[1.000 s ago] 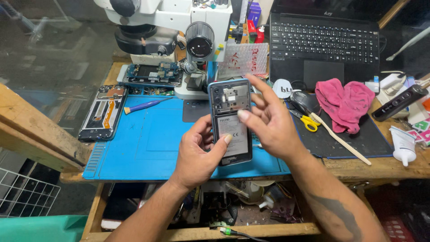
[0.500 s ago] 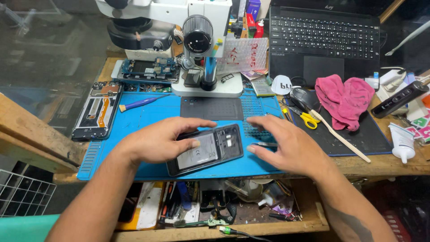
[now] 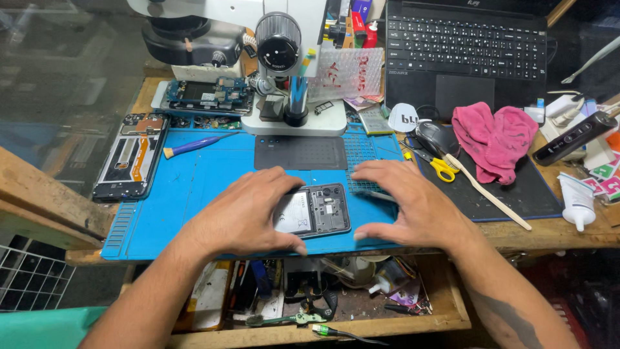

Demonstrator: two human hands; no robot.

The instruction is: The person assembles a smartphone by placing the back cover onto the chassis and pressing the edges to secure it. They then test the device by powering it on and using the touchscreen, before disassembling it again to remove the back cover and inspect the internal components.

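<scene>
Now, line by line:

Surface: a blue work mat on a worn wooden bench, with a black mat lying to the right of the right hand.

Room: dim workshop; an open drawer of tools and clutter sits under both wrists, and a wire rack lies low, far out from the left forearm.

Phone: an opened phone, back cover off and battery showing, lies flat on the blue mat between the two hands.

Left hand: the left hand rests palm down over the phone's left end, fingers spread, thumb at its near edge; it grips nothing that I can see.

Right hand: the right hand lies flat and spread just right of the phone, thumb tip near its right corner; whether it touches is unclear.

Beyond the hands: a microscope stands straight ahead, a laptop behind the right hand.

Left of the left hand: a stripped phone frame, a circuit board and a blue-handled tool.

Right of the right hand: yellow-handled scissors, a pale stick, a pink cloth.

Packages and labels: a white tube lies far right, coloured stickers just past it, a round white tag ahead of the right hand, and a clear plastic sheet with red marks by the microscope.
</scene>
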